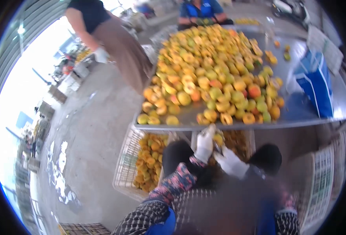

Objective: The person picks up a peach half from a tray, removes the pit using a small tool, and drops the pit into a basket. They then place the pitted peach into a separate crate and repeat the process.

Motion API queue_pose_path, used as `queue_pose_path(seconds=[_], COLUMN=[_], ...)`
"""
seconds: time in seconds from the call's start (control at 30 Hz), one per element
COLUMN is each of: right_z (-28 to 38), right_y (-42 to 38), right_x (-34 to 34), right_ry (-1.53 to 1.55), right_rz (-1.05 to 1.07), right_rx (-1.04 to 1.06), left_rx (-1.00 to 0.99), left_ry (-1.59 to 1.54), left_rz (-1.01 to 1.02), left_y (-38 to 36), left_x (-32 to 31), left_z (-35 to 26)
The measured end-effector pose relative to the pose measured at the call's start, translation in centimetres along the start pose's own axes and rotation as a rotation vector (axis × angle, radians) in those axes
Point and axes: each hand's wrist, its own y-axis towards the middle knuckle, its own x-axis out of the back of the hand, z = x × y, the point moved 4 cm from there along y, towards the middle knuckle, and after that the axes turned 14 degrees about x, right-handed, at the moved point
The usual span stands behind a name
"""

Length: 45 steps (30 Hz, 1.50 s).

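In white gloves, my two hands are close together below the near edge of the metal table. My left hand (205, 143) is closed at a yellow peach (219, 139) and appears to hold it. To its lower right, my right hand (231, 162) is closed around a small metal tool (217, 148), whose shape is blurred. Above them, a large heap of yellow and orange peaches (216, 74), many cut in halves, covers much of the table (298, 98). Beneath my hands stands a crate (252, 141) with more cut fruit, partly hidden by my hands.
A white plastic crate (122, 164) of cut peaches stands left of my knee. On the table's right lies a blue bag (318, 84). A person (198, 11) sits across the table; another person (110, 39) stands at the left. Empty-looking crates (321, 184) stand at the right.
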Motion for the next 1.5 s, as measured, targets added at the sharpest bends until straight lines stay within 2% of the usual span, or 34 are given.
queue_pose_path(seconds=[0.03, 0.1, 0.13, 0.17, 0.2, 0.27, 0.37, 0.47, 0.57, 0.67, 0.73, 0.8, 0.87, 0.93, 1.03, 1.17, 1.27, 1.37, 1.47, 1.5], right_z=[1.9, 2.4, 3.0, 0.6, 1.1, 2.2, 4.3, 4.4, 4.1, 3.6, 3.4, 3.6, 3.9, 4.1, 3.6, 3.4, 2.7, 3.2, 4.1, 2.7], right_y=[0.6, 0.8, 1.1, 0.2, 0.4, 0.4, 0.7, 1.0, 0.6, 0.1, -0.1, -0.4, -0.5, -0.7, -1.7, -2.0, -2.2, -2.6, -2.4, -3.0], right_x=[0.1, -0.2, 0.1, -0.5, -0.1, 0.3, 0.6, 0.9, 1.2, 1.1, 1.2, 1.3, 1.5, 1.5, 1.4, 1.1, 1.1, 1.4, 1.8, 1.8], right_ry=[0.581, 0.708, 0.62, 0.568, 0.547, 0.627, 0.844, 0.769, 1.032, 1.122, 1.012, 0.896, 0.777, 0.907, 1.101, 0.705, 0.566, 0.914, 0.98, 0.908], right_rz=[0.002, 0.02, -0.01, -0.005, 0.016, -0.006, -0.032, -0.053, -0.063, -0.078, -0.061, -0.047, -0.032, -0.052, -0.05, -0.042, -0.022, -0.06, -0.033, 0.016], right_rx=[-0.723, -0.787, -0.816, -0.731, -0.697, -0.865, -0.899, -0.856, -0.867, -0.84, -0.86, -0.87, -0.859, -0.857, -0.893, -0.87, -0.841, -0.926, -0.939, -0.919], left_rx=[0.011, 0.022, 0.083, 0.142, 0.132, 0.155, 0.189, 0.194, 0.2, 0.21, 0.208, 0.081, 0.081, 0.212, 0.185, 0.173, 0.21, 0.255, 0.192, 0.153], left_ry=[-0.03, -0.053, -0.06, -0.045, -0.018, -0.076, -0.159, -0.156, -0.135, -0.095, -0.079, 0.092, 0.15, 0.099, 0.169, 0.283, 0.39, 0.505, 0.511, 0.498], left_rz=[0.02, -0.043, -0.067, -0.016, -0.003, -0.005, 0.052, 0.127, 0.206, 0.25, 0.272, 0.328, 0.389, 0.461, 0.517, 0.491, 0.431, 0.459, 0.529, 0.55], left_y=[0.3, -0.1, -0.7, 1.0, 1.5, 1.7, 1.5, 1.2, 1.0, -1.0, -1.3, -2.5, -1.5, 2.3, 2.1, 2.9, 2.5, 1.5, 2.1, 2.3], left_x=[0.3, 0.1, -0.4, 0.6, 0.7, 0.7, 0.2, -0.4, -0.8, -2.0, -2.4, -3.5, -2.9, 0.0, -0.2, -0.5, -0.7, -1.1, -0.9, -0.9], left_z=[0.5, 0.0, -0.9, 0.7, 0.8, 1.3, 0.9, 0.3, 0.0, -1.5, -1.7, -2.9, -2.1, 2.2, 2.5, 2.9, 2.4, 1.0, 2.0, 2.2])
